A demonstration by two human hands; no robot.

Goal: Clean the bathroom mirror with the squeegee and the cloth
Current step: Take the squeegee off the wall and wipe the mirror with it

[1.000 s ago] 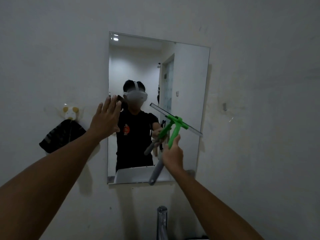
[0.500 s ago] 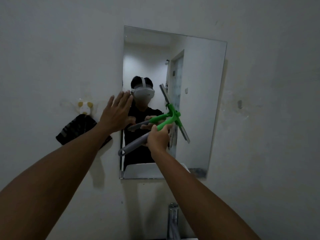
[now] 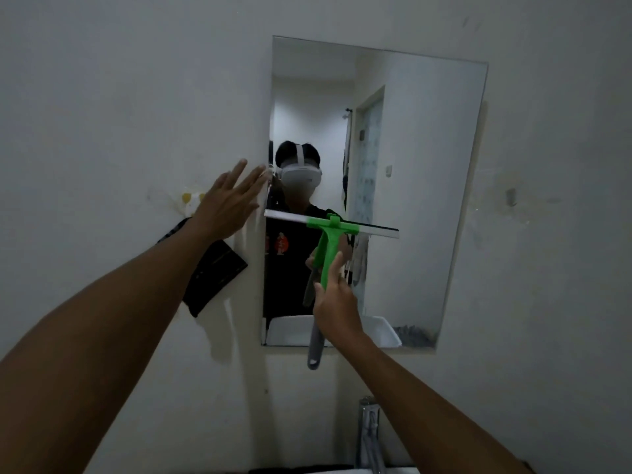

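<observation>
A frameless rectangular mirror [image 3: 420, 159] hangs on the white wall. My right hand [image 3: 337, 311] grips the green and grey squeegee [image 3: 330, 249] by its handle, with the blade level across the lower left part of the glass and its left end at the mirror's left edge. My left hand [image 3: 229, 200] is spread flat, fingers apart, against the wall at the mirror's left edge and holds nothing. A dark cloth [image 3: 213, 271] hangs on a wall hook left of the mirror, partly hidden by my left forearm.
A chrome tap [image 3: 369, 436] rises below the mirror at the bottom of the view. A small white and yellow hook [image 3: 188, 200] holds the cloth. A small metal fitting [image 3: 511, 196] sits on the wall right of the mirror.
The squeegee blade has turned from steeply tilted to level and now lies across the mirror's lower left part. My left hand has stayed by the mirror's left edge.
</observation>
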